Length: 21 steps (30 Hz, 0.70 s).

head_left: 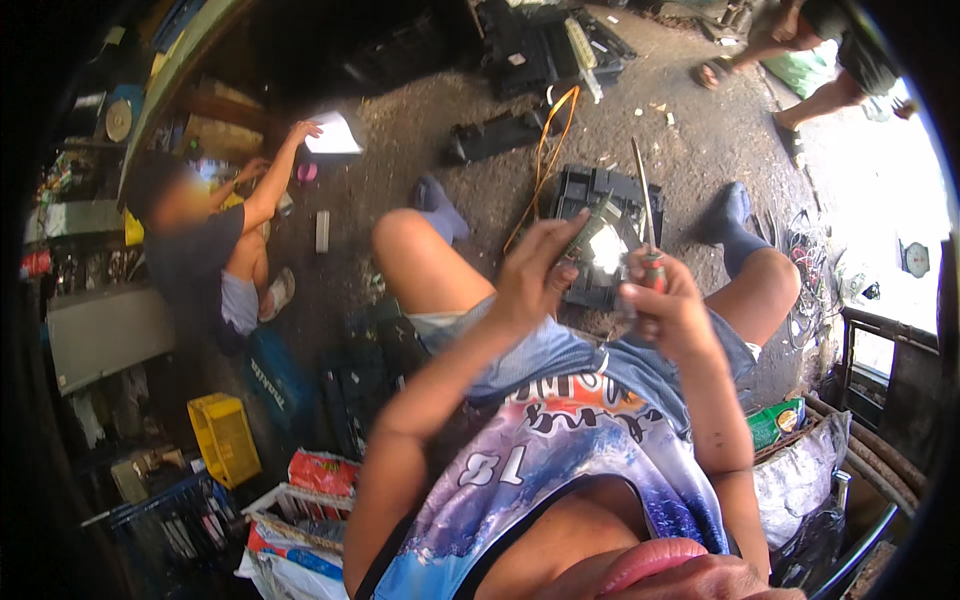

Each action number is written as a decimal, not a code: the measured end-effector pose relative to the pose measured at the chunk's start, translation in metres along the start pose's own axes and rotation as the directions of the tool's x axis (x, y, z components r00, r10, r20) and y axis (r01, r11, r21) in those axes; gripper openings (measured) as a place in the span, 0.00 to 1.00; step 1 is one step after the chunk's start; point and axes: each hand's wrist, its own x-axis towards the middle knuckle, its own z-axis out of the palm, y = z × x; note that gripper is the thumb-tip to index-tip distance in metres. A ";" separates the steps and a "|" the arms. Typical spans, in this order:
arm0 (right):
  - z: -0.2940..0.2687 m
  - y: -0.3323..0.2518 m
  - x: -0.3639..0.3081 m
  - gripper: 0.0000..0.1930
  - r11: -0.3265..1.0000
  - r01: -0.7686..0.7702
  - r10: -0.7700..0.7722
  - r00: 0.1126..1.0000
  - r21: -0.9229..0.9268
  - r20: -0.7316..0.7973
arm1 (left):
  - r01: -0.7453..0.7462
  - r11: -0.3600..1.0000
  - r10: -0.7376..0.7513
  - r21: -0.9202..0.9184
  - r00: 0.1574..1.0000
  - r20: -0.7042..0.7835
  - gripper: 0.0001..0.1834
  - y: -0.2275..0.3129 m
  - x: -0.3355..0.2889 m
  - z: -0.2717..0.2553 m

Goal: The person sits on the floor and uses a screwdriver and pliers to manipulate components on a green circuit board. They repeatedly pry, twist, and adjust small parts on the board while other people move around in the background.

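My right hand [662, 300] is closed around the red handle of a screwdriver [644, 190], whose long metal shaft points up and away from me. In my left hand [540, 268] is a narrow greenish circuit board [593, 222], gripped between thumb and fingers and tilted. A bright, shiny patch shows between my hands; whether it belongs to the board or to something below, I cannot tell. Under both hands, on the ground between my legs, lies a black plastic casing [578, 188], partly hidden by them.
An orange cord [543, 165] runs beside the casing. Beyond it lie another black plastic part [492, 138] and a dark pile of casings [545, 50]. At left a crouching person [195, 240] holds a white sheet [335, 135]. Another person's legs [835, 100] are far right. A yellow crate [222, 440] stands at left.
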 end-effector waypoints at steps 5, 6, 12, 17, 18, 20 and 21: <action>-0.050 -0.011 0.001 0.13 0.966 -0.259 0.257 0.963 0.021 0.077 | -0.442 0.869 0.226 0.222 0.755 0.616 0.39 -0.011 -0.010 -0.062; -0.049 -0.008 0.002 0.13 0.955 -0.295 0.294 0.950 -0.002 0.105 | -0.501 0.835 0.259 0.226 0.722 0.642 0.39 -0.008 -0.009 -0.064; -0.035 0.000 0.009 0.15 0.954 -0.091 0.035 0.980 0.285 0.195 | -0.110 0.994 0.108 -0.013 0.944 0.311 0.34 -0.015 0.006 -0.055; 0.020 0.041 0.021 0.15 0.987 0.029 -0.033 0.999 0.159 0.021 | 0.345 0.798 -0.402 -0.494 0.916 -0.011 0.31 -0.004 -0.041 0.032; 0.025 0.049 0.025 0.15 0.972 0.059 -0.075 0.995 0.225 0.062 | 0.391 0.777 -0.475 -0.494 0.878 -0.053 0.31 -0.016 -0.061 0.052; 0.022 0.055 0.031 0.14 0.966 0.082 -0.104 0.991 0.247 0.080 | 0.531 0.781 -0.593 -0.328 0.796 -0.123 0.32 -0.038 -0.089 0.061; 0.013 0.051 0.029 0.13 0.977 0.067 -0.085 0.993 0.204 0.081 | 0.482 0.837 -0.521 -0.258 0.847 -0.107 0.32 -0.045 -0.082 0.051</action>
